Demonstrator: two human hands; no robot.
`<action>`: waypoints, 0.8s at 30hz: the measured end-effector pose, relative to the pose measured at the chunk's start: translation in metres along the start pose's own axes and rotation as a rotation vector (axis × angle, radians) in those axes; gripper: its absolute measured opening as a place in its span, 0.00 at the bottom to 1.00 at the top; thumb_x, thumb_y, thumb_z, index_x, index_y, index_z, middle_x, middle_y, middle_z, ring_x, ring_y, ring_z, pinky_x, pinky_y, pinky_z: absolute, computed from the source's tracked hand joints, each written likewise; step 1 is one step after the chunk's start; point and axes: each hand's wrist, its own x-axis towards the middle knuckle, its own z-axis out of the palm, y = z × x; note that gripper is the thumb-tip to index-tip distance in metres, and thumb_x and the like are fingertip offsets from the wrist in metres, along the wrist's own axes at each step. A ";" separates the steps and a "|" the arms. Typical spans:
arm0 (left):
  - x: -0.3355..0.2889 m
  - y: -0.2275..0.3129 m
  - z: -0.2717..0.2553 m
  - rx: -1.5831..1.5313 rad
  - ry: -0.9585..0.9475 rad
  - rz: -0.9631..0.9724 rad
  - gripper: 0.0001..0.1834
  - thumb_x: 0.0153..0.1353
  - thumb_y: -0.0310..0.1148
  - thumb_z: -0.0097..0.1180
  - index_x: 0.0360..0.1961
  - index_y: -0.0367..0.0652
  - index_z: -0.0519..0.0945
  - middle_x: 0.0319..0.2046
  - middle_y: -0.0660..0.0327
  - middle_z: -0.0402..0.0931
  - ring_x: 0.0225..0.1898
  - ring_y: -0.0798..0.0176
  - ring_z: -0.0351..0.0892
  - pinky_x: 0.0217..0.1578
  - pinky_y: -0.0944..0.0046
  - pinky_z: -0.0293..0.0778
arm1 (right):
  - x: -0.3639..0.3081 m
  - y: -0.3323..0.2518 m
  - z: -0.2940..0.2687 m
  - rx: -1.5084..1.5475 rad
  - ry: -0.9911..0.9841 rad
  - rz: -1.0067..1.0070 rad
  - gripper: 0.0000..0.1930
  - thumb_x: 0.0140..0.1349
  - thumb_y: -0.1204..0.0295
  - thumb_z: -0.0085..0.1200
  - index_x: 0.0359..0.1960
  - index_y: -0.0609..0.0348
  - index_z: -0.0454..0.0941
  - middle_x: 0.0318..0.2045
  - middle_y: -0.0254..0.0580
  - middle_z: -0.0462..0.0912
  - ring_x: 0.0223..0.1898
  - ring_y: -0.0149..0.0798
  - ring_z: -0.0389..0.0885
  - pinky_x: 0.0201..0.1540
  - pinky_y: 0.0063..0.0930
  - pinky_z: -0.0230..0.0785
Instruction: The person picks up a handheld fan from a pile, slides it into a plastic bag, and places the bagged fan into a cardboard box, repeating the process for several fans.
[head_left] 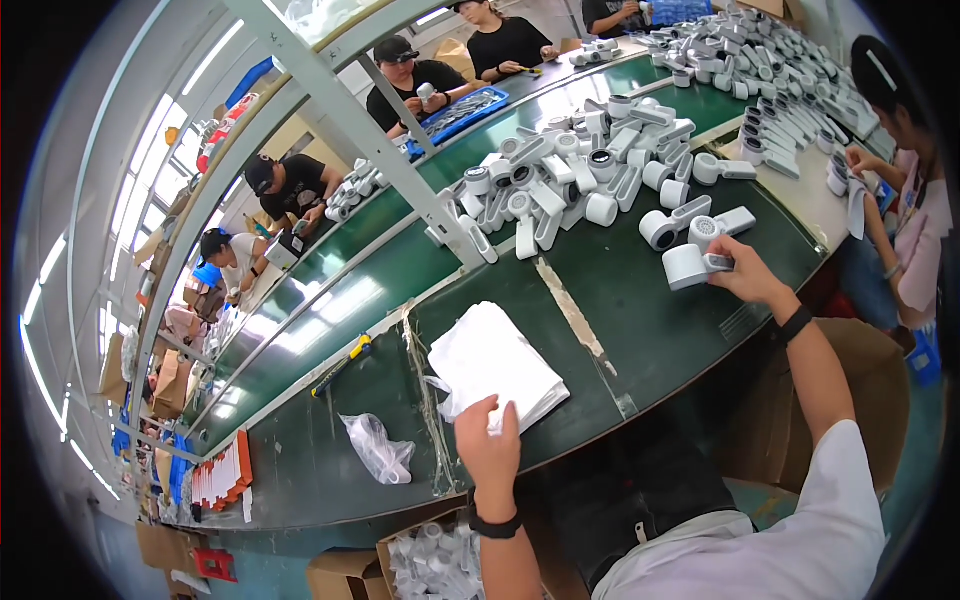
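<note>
In my right hand is a white handheld fan with a round head, gripped by its handle end just above the green work table. Two more such fans lie right behind it. My left hand is at the near edge of a stack of thin white sheets or bags. Its thumb and forefinger are apart, with the white stack showing between them. Whether those fingers touch the top layer, I cannot tell. Left of the stack lies a crumpled clear plastic bag.
A large heap of fans covers the table's far side, beside a metal post. A yellow cutter knife lies at left. Below the edge stands a carton of plastic-wrapped pieces. A co-worker sits at right; several work across the line.
</note>
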 end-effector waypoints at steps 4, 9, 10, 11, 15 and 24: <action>0.003 -0.012 0.017 0.187 -0.181 0.010 0.11 0.52 0.37 0.66 0.33 0.43 0.83 0.32 0.59 0.80 0.35 0.52 0.76 0.39 0.54 0.69 | -0.011 -0.014 0.011 0.271 0.003 0.024 0.19 0.52 0.78 0.64 0.45 0.57 0.71 0.36 0.33 0.77 0.36 0.28 0.75 0.41 0.27 0.68; 0.003 -0.019 0.020 0.251 -0.251 -0.043 0.09 0.56 0.39 0.62 0.31 0.47 0.85 0.31 0.61 0.80 0.36 0.52 0.75 0.39 0.53 0.68 | -0.031 -0.043 0.031 0.589 -0.068 0.042 0.19 0.57 0.77 0.59 0.50 0.58 0.69 0.35 0.38 0.78 0.32 0.33 0.81 0.37 0.27 0.73; 0.006 -0.018 0.020 0.253 -0.250 -0.050 0.08 0.57 0.39 0.62 0.31 0.47 0.85 0.31 0.61 0.80 0.36 0.52 0.75 0.39 0.53 0.67 | -0.035 -0.044 0.035 0.588 -0.064 0.043 0.19 0.57 0.77 0.59 0.50 0.58 0.69 0.35 0.38 0.78 0.32 0.33 0.81 0.37 0.27 0.73; 0.007 -0.016 0.020 0.256 -0.250 -0.057 0.08 0.57 0.38 0.61 0.32 0.47 0.85 0.31 0.61 0.80 0.37 0.52 0.75 0.39 0.53 0.67 | -0.039 -0.044 0.041 0.641 -0.071 0.047 0.19 0.57 0.77 0.59 0.50 0.58 0.69 0.35 0.38 0.78 0.32 0.33 0.81 0.37 0.27 0.73; 0.012 -0.006 0.016 0.241 -0.153 0.027 0.08 0.58 0.35 0.60 0.30 0.42 0.84 0.29 0.56 0.81 0.33 0.48 0.76 0.36 0.52 0.69 | -0.050 -0.054 0.067 0.843 -0.109 0.060 0.22 0.55 0.76 0.61 0.51 0.60 0.68 0.36 0.40 0.78 0.31 0.34 0.81 0.35 0.28 0.75; 0.012 -0.004 0.013 0.230 -0.157 0.010 0.08 0.61 0.34 0.57 0.33 0.41 0.83 0.30 0.50 0.80 0.35 0.43 0.75 0.36 0.48 0.69 | -0.072 -0.115 0.124 0.968 -0.283 0.168 0.28 0.50 0.81 0.64 0.54 0.61 0.67 0.36 0.41 0.78 0.31 0.32 0.80 0.34 0.28 0.76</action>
